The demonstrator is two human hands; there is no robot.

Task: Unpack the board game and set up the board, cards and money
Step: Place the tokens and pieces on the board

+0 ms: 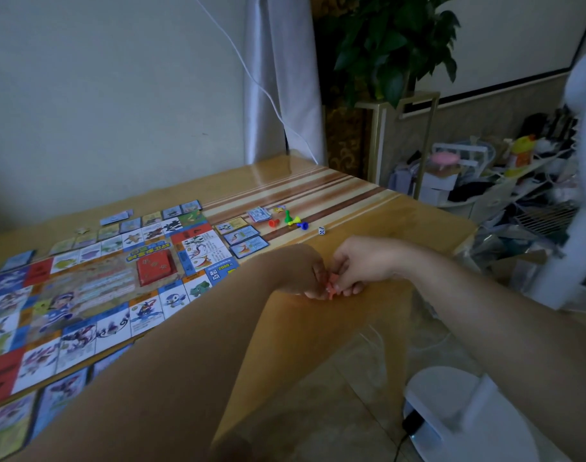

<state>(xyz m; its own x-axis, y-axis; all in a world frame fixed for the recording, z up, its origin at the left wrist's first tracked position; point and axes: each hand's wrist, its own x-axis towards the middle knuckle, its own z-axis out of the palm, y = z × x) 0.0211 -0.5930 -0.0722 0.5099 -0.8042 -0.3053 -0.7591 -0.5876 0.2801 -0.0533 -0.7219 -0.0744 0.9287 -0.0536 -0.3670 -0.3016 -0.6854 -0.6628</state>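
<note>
Most of the setup looks done to me. The board [85, 295] lies flat across the left half of the frame on the table [384, 211]. A red stack of cards [156, 270] sits on its middle, and loose cards [116, 217] lie along its upper and lower edges. Just right of the board's upper right corner, three cards [245, 240] lie in a row. Above them is a small pile of pale paper slips [260, 214], which I take for the money, though it is too small to read. Beside that pile are the red pawn [274, 223], green pawn [287, 215], yellow pawn [296, 220] and blue pawn [303, 225]. A white die [321, 231] sits a little to their right.

My left hand [305, 275] and right hand [361, 265] meet just below the centre of the frame, near the table's edge. The fingers of both are curled in, pinching one small orange piece [331, 288] between them. I cannot tell what it is.

What is left, I'd judge, is setting this piece down. The money may also need sorting, since I see only the one pile.

As for containers, no box, bag or tray shows anywhere in the frame. I cannot tell whether the red stack sits in a holder or straight on the board.
</note>
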